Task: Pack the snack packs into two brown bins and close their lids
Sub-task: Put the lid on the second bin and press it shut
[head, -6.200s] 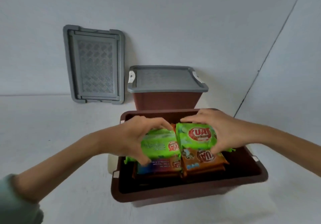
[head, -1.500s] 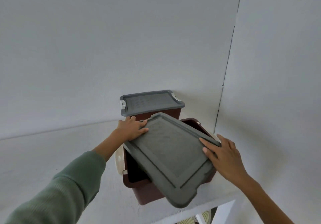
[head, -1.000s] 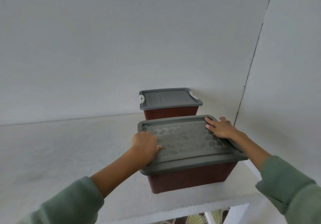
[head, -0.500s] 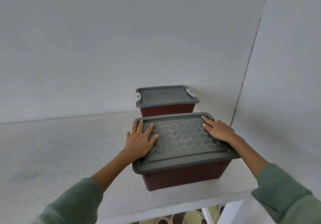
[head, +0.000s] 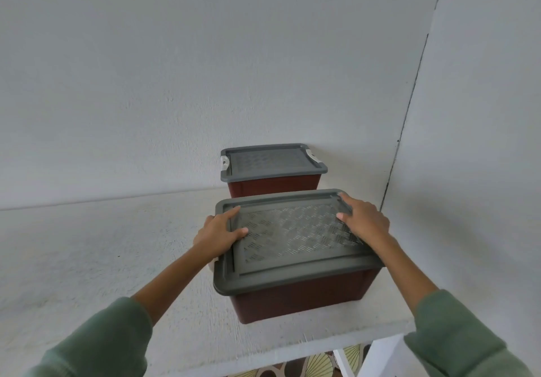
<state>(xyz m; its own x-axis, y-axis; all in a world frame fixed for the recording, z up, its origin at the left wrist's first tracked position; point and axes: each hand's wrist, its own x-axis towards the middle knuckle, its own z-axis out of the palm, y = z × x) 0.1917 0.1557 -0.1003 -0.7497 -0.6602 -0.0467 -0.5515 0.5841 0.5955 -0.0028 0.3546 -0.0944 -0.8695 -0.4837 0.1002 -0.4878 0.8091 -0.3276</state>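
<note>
The grey textured plastic lid (head: 292, 236) lay flat on the brown plastic bin (head: 301, 297), just in front of the lidded rear bin (head: 275, 185). Our left hand (head: 218, 234) curled over its left rim, thumb on top; our right hand (head: 364, 220) pressed relaxed fingers on its right corner. We judged it light and stiff, best pressed at the rims.

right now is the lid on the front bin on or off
On. The lid lies flat over the front bin, covering its whole top. Whether it is latched: cannot tell.
</note>
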